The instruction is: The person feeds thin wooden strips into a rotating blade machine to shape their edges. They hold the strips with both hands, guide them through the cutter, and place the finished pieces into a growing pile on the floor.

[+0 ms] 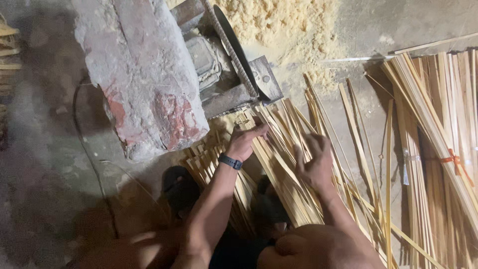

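Landmark: the small grey metal cutting machine with a dark round blade (234,55), bolted beside a big rough block of red and grey masonry (142,74).
Far left of the machine: a stack of pale split strips (7,55), cut off by the frame edge.
Below the machine: a thin dark cable (84,144) curls over the grey concrete floor (45,164).
Left hand: the left hand (245,139), a dark band on its wrist (230,161), lies closed over the near ends of the loose bundle of thin yellow bamboo strips (279,164), just below the machine.
Right hand: the right hand (314,162) rests on the same bundle, right of the machine, fingers spread and half curled; whether it actually grips, I cannot tell.
Above right of the machine: a heap of pale sawdust (279,25).
Far right: long bamboo strips tied with orange string (443,149).
Risk: I would worry for the left fingers, so near the blade, if the strips slide; splinters too.
Hard to see: whether the blade is turning; the person's feet in shadow.
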